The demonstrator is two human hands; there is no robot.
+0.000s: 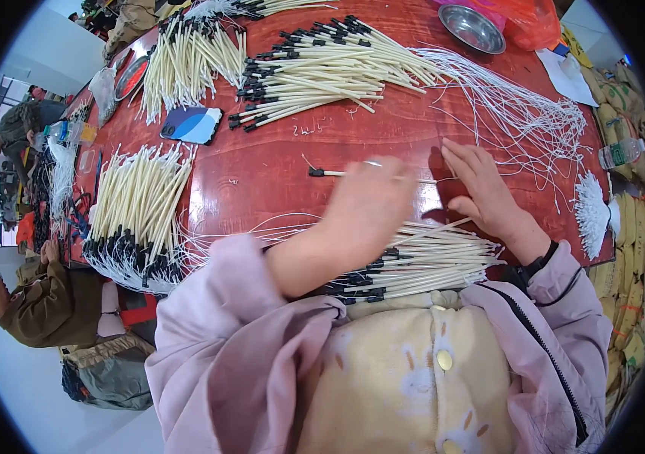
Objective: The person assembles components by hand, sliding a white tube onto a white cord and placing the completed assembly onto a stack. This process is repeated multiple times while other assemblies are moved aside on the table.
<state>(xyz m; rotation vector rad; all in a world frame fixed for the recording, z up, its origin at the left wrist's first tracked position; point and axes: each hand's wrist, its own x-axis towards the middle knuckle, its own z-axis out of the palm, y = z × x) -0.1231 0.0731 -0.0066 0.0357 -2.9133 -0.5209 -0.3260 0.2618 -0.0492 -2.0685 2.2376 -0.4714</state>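
Note:
A cream-coloured thin stick with a black cap (319, 172) lies crosswise on the red table before me, a short thread standing up from its capped end. Over its middle is my left hand (368, 216), smeared by motion; its fingers cannot be made out, nor whether they grip the stick. My right hand (485, 189) is open at the stick's other end, fingers stretched and thumb apart, with the thin white tip just short of the thumb. Nearest my body, under my left wrist, lies a pile of similar sticks (436, 261) with black caps toward the left.
More capped sticks (330, 68) lie at the far middle, and bundles (141, 185) stand at the left. White cords (527, 113) spread at the right, near a metal bowl (472, 30). A blue phone (192, 125) rests at the left. Another person (50, 295) sits beyond.

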